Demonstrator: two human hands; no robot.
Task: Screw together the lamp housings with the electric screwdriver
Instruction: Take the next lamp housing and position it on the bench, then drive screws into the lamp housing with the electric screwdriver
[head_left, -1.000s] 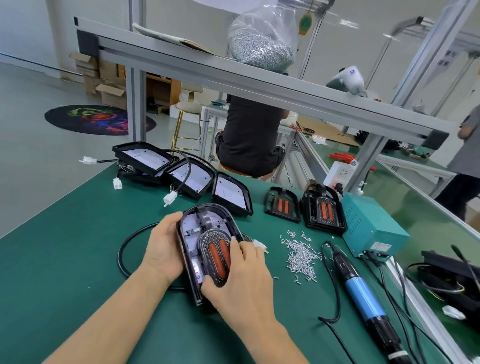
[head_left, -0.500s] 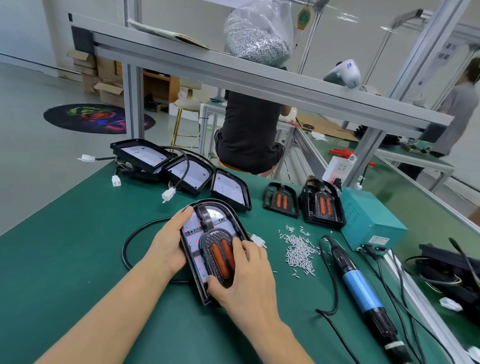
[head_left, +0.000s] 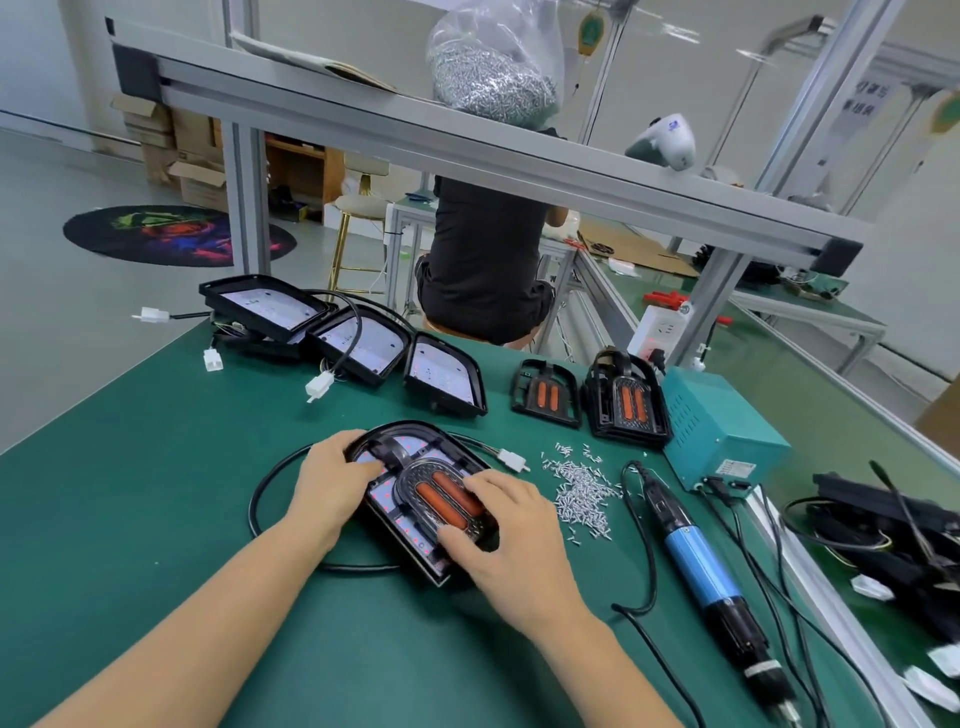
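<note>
- Since the earlier frames the lamp housing (head_left: 415, 499) has turned so its rounded end points further away and to the left, and both hands have shifted with it; the left hand (head_left: 332, 483) now lies over the rounded end.
- Left fingers curl over the housing's rim; the right hand (head_left: 509, 540) presses the inner cover down, its fingers bent over the orange strips.
- Housing lies flat on the green mat (head_left: 130, 493), in front of the person.
- By my reading, no screw is in yet: the electric screwdriver (head_left: 701, 566) lies untouched to the right, the loose screws (head_left: 582, 493) between it and the housing.
- Three more housings (head_left: 358, 343) wait behind.
- Housing: black moulded plastic, glossy; screws small, bright metal; screwdriver a blue and black cylinder.
</note>
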